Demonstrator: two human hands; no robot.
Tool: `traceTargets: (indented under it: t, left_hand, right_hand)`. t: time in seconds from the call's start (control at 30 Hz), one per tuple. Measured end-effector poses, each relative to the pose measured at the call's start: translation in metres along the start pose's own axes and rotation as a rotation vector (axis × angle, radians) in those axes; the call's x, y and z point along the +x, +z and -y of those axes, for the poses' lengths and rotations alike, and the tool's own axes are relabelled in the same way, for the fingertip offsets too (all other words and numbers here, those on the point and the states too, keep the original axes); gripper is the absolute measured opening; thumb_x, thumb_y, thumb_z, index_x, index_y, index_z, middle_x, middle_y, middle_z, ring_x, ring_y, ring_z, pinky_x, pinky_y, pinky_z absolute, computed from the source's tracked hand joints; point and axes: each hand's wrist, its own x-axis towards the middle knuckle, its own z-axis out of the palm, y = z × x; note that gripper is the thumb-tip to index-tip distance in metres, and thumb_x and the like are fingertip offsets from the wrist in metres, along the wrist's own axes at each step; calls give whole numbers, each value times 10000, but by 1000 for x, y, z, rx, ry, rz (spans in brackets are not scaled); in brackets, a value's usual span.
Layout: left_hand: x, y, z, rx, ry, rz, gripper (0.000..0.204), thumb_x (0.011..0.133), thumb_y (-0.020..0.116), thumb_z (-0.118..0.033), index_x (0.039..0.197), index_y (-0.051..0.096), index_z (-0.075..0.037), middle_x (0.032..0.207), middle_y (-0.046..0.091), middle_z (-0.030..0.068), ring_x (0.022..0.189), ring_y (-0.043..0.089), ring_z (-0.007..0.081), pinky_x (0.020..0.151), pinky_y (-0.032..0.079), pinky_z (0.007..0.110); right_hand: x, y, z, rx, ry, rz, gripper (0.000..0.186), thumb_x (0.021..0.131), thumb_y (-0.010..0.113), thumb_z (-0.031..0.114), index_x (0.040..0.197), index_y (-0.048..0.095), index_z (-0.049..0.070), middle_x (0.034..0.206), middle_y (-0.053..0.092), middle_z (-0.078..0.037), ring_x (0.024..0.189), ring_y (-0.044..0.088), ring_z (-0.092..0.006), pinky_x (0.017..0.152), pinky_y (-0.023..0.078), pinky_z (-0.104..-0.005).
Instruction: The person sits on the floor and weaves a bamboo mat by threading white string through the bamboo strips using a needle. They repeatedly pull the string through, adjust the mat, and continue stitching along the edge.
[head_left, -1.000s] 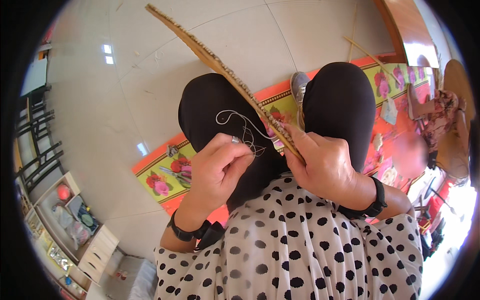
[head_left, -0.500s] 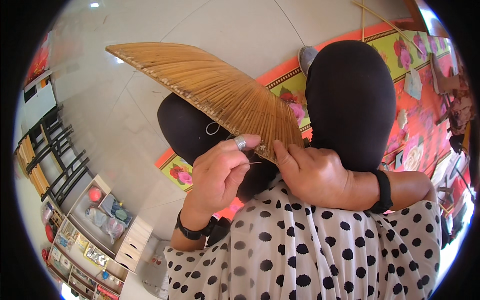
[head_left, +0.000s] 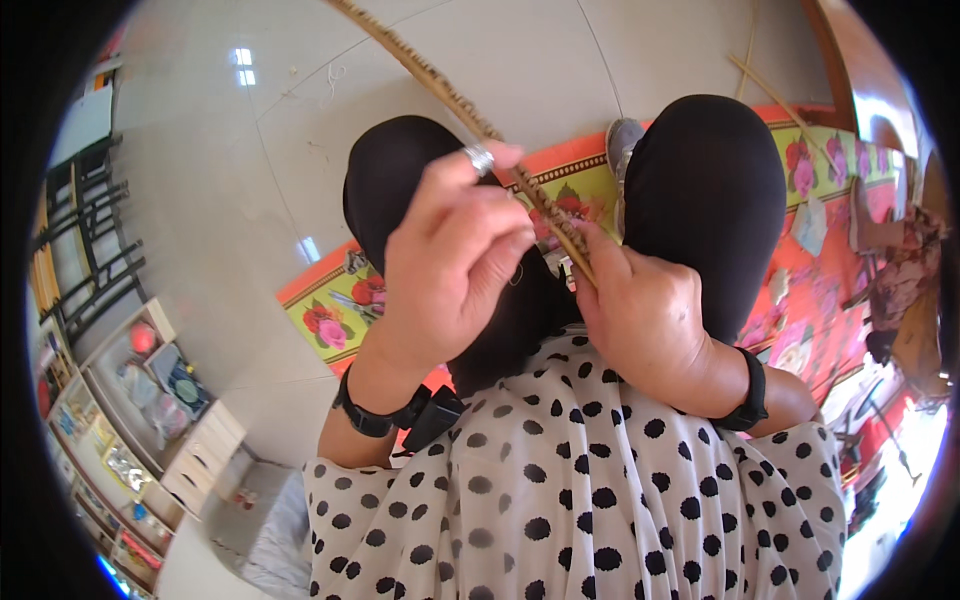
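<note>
A fan-shaped panel of tan straw-like stalks (head_left: 432,78) is turned nearly edge-on above my lap, its knobbly stitched rim slanting from the upper middle down to my hands. My right hand (head_left: 648,315) is closed round its lower end. My left hand (head_left: 445,265), a silver ring on one finger, has its fingertips at the rim. Its thumb and finger are pinched together lower down, and what they hold is hidden. A thin pale thread (head_left: 516,273) hangs just beside that pinch. My knees in black cloth are on both sides of the panel.
A red floral mat (head_left: 322,328) lies under my feet on the tiled floor (head_left: 200,330). Thin sticks (head_left: 778,95) lie at the upper right, near a wooden furniture edge (head_left: 838,60). On the left are an open shelf unit (head_left: 110,455) and black metal frames (head_left: 88,225).
The panel has turned from showing its broad face to nearly edge-on. Both hands have moved up in the view with it. The needle seen earlier in my left hand no longer shows.
</note>
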Motion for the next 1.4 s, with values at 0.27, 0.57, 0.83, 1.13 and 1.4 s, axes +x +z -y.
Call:
traceTargets:
  t: [0.27, 0.57, 0.83, 1.13, 1.4]
  left_hand:
    - [-21, -3, -17, -100, -223, -96, 95, 885, 762, -19, 938, 683, -24, 783, 637, 107, 617, 601, 243, 571, 481, 317]
    - [-41, 17, -3, -349, -265, -86, 74, 1000, 656, -22, 993, 588, 4, 916, 708, 86, 665, 587, 116, 636, 501, 244]
    - [-45, 31, 10, -527, -119, -24, 46, 1025, 598, -14, 1017, 557, 5, 1224, 730, 184, 817, 682, 210, 794, 576, 300]
    - [-50, 24, 12, -515, -110, -11, 46, 1014, 605, 8, 1014, 559, 9, 1212, 733, 180, 816, 682, 213, 791, 571, 299]
    - [-47, 14, 9, -378, -77, -85, 76, 946, 684, 27, 962, 615, -2, 1029, 733, 144, 724, 651, 205, 659, 526, 289]
  right_hand:
    - [15, -9, 8, 25, 57, -101, 197, 891, 733, 181, 1014, 647, 54, 655, 646, -128, 572, 649, -359, 520, 523, -428]
    - [15, -8, 13, -33, 129, -140, 199, 903, 719, 184, 1035, 656, 49, 639, 641, -149, 597, 662, -379, 551, 528, -449]
    - [11, 3, 17, -94, 162, -177, 192, 917, 710, 193, 1052, 659, 66, 679, 672, -148, 622, 680, -377, 564, 537, -447]
    - [9, 9, 26, -78, 150, -238, 187, 945, 701, 195, 1075, 673, 63, 677, 668, -148, 602, 674, -369, 536, 529, -421]
    - [8, 15, 25, -60, 153, -290, 189, 921, 726, 161, 1075, 699, 54, 669, 653, -172, 592, 664, -373, 535, 523, -403]
